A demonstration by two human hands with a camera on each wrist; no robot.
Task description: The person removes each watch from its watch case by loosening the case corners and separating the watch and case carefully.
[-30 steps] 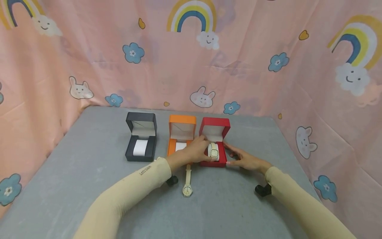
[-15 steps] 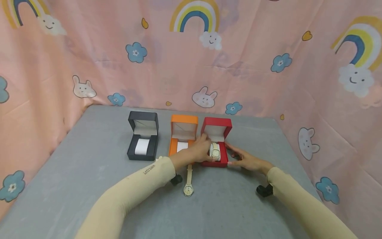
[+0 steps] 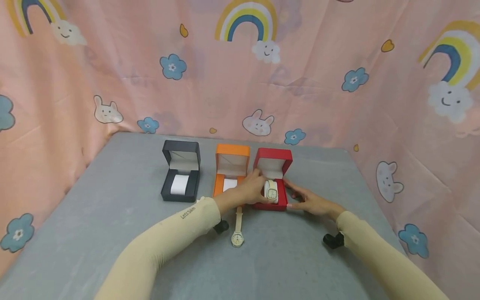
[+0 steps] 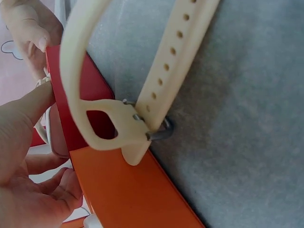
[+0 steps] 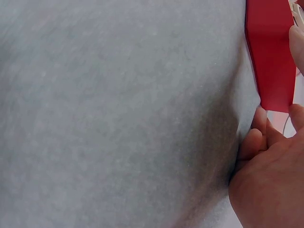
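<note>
1. The red box [image 3: 272, 179] stands open at the right end of a row of three, on the far middle of the grey table [image 3: 112, 216]. It looks light and stiff-walled, best held by its side walls.
2. The left hand [image 3: 245, 189] curls over its left wall; the right hand [image 3: 309, 201] rests straight fingers against its right wall.
3. The square watch [image 3: 271, 192] sits inside on its cushion; it is small and probably delicate, so best taken by the strap.

Grey table [image 3: 93, 200] backed by pink curtain [image 3: 322, 108], seemingly printed with 3 rainbows.
</note>
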